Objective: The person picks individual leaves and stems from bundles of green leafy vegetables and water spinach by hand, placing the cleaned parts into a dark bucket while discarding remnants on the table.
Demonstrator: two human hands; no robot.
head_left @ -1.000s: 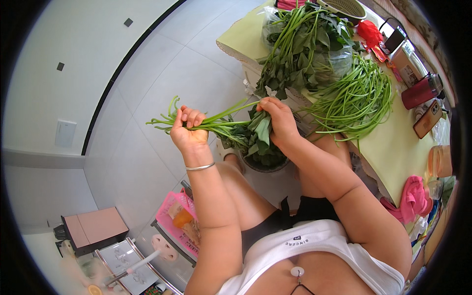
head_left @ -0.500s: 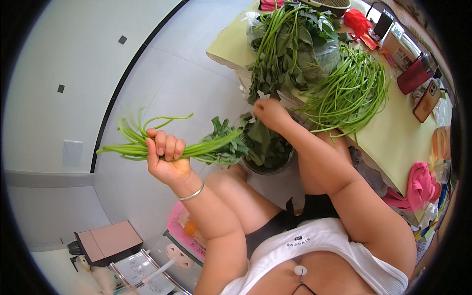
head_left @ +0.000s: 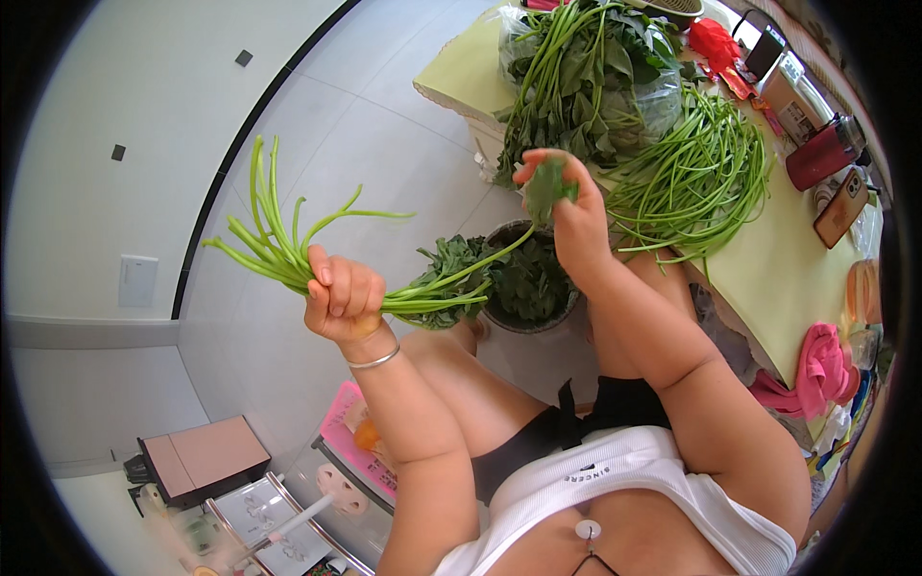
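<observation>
Left hand (head_left: 348,296) wrapped tight round the middle of a bunch of green stems (head_left: 280,261); loose ends fan out to the left, leafy ends hang right, beside a round dark bin (head_left: 528,329) on the floor (head_left: 384,134), off the near edge of the surface (head_left: 768,288); leaves (head_left: 528,283) lie in the bin.

Change over the last half second: my right hand is up from just over the bin, now pinching a leaf (head_left: 548,190) (blurred) between thumb and fingers; one stem (head_left: 499,252) draws out from the bunch toward it; I judge the leaf is still joined, though the join is too blurred to tell; leafy ends remain, so this handful looks only part stripped.

On the surface: leafy greens (head_left: 595,82) by the left corner, spilling over the near edge; bare stems (head_left: 696,182) heaped along that edge; dark red flask (head_left: 821,154) and phone (head_left: 840,208) toward the far edge.
</observation>
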